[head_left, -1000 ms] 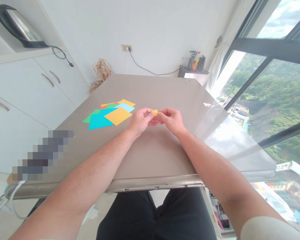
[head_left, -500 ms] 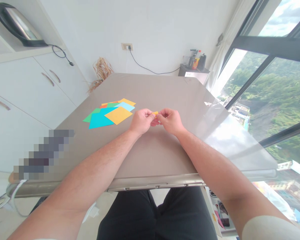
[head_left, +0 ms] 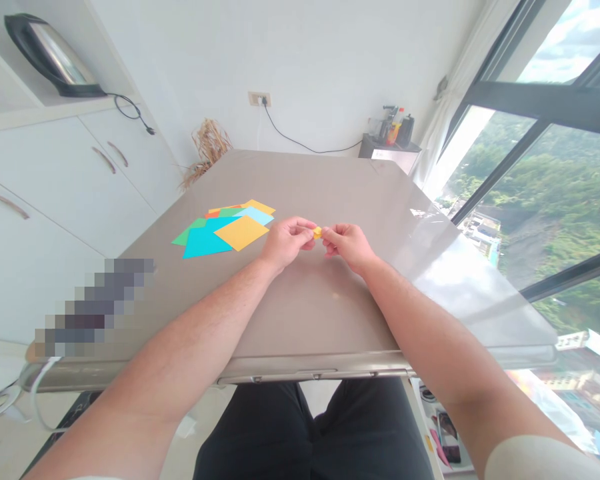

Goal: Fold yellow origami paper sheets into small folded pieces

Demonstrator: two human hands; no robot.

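Note:
A small folded piece of yellow paper [head_left: 317,233] is pinched between my two hands, just above the table [head_left: 305,307]. My left hand [head_left: 289,240] grips its left side with thumb and fingers. On the other side, the fingertips of my right hand [head_left: 349,245] are closed on its right edge. The exact shape of the folds is too small to make out. Left of my left hand lie loose paper sheets: a yellow-orange square [head_left: 242,233], a turquoise sheet [head_left: 205,239], a light blue one [head_left: 257,215] and a green one [head_left: 187,233], overlapping.
A pixelated dark object [head_left: 95,307] lies at the table's left edge. An electric kettle [head_left: 63,60] stands on a shelf at upper left. Dried stalks [head_left: 209,147] are behind the table's far left corner, and a window [head_left: 545,167] is on the right.
My hands have drawn slightly apart, and more of the folded yellow paper shows between them. The whole view has shifted a little. The sheets on the table stay as they were.

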